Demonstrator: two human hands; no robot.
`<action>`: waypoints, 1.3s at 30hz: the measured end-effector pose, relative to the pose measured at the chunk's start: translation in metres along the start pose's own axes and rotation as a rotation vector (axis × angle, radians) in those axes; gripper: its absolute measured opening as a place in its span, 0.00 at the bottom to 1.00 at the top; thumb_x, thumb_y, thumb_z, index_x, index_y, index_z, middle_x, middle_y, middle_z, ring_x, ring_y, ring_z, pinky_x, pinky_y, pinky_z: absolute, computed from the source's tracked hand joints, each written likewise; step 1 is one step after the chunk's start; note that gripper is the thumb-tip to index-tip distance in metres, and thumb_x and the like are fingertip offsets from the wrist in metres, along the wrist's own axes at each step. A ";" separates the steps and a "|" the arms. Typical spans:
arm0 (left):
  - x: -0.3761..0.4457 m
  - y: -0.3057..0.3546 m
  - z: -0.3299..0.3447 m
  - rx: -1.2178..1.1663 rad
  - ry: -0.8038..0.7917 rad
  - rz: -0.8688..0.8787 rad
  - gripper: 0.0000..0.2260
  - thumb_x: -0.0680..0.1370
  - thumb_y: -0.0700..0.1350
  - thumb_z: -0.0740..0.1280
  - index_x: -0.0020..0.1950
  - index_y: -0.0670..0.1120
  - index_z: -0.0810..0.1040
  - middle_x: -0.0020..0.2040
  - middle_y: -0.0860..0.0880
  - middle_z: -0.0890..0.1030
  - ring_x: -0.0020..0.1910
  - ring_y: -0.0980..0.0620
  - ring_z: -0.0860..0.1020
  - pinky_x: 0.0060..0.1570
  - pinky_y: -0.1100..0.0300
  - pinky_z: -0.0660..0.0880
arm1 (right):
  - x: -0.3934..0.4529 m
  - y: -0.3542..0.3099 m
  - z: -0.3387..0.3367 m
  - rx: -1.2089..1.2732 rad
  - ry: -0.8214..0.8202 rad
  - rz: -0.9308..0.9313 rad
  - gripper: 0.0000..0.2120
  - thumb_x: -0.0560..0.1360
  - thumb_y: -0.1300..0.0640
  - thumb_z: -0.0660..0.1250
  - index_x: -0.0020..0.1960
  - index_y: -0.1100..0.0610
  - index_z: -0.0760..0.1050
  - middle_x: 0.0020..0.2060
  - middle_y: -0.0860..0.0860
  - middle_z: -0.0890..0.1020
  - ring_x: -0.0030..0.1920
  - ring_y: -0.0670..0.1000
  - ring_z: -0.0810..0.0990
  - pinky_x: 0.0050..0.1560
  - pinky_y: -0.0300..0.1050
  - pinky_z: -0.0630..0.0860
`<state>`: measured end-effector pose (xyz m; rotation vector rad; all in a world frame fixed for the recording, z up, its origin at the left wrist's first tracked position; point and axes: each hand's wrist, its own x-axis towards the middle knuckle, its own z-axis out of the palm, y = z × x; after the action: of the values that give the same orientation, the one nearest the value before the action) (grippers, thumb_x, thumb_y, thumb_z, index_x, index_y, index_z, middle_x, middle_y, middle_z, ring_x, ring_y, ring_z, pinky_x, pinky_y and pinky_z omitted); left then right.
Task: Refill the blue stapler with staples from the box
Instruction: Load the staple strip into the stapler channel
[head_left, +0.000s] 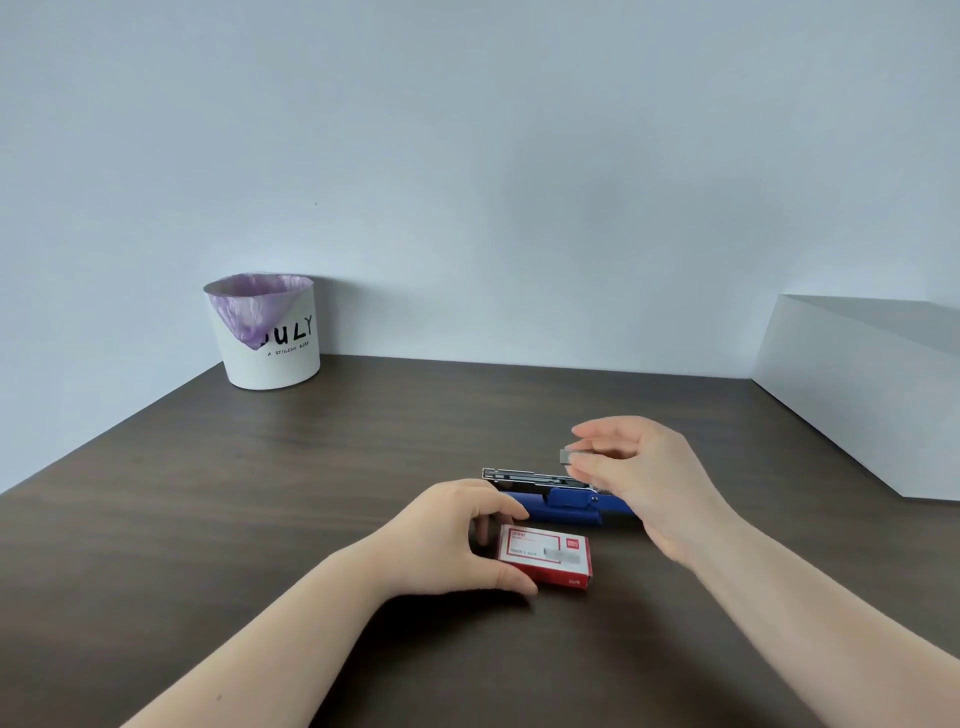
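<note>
The blue stapler (563, 503) lies on the dark wooden table with its metal staple channel (524, 475) exposed along the top. In front of it sits a red and white staple box (544, 556). My left hand (457, 535) grips the box's left end, thumb at the near edge and fingers at the far edge. My right hand (639, 473) hovers just above the stapler's right part, pinching a small grey strip of staples (571, 456) between thumb and fingers. The stapler's right end is hidden behind that hand.
A white bin (267, 338) with a purple liner and black lettering stands at the back left against the wall. A white box-shaped block (872, 384) occupies the right side of the table (260, 519). The wall closes the far edge.
</note>
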<state>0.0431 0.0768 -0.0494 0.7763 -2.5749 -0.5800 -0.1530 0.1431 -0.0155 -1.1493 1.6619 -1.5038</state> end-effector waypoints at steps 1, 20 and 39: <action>0.000 -0.001 -0.002 -0.013 0.008 -0.004 0.25 0.63 0.60 0.76 0.58 0.54 0.78 0.48 0.57 0.79 0.44 0.60 0.75 0.43 0.75 0.68 | 0.002 -0.002 0.003 -0.047 -0.030 -0.033 0.10 0.71 0.68 0.70 0.49 0.57 0.80 0.42 0.53 0.86 0.40 0.49 0.86 0.41 0.38 0.80; 0.011 -0.025 -0.009 -0.089 0.325 -0.166 0.02 0.74 0.42 0.68 0.42 0.50 0.79 0.43 0.51 0.79 0.42 0.55 0.76 0.37 0.75 0.66 | 0.017 -0.006 0.019 -0.415 -0.197 -0.135 0.11 0.71 0.63 0.71 0.52 0.56 0.79 0.44 0.51 0.85 0.42 0.47 0.84 0.47 0.37 0.81; 0.015 -0.031 0.000 -0.010 0.153 -0.185 0.17 0.75 0.48 0.68 0.64 0.51 0.76 0.59 0.56 0.80 0.56 0.59 0.75 0.54 0.68 0.66 | 0.021 0.008 0.019 -0.554 -0.228 -0.293 0.11 0.72 0.57 0.71 0.54 0.52 0.80 0.44 0.46 0.86 0.45 0.37 0.80 0.46 0.25 0.69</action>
<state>0.0444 0.0443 -0.0604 1.0220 -2.3753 -0.5638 -0.1472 0.1161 -0.0240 -1.8501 1.8609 -1.0339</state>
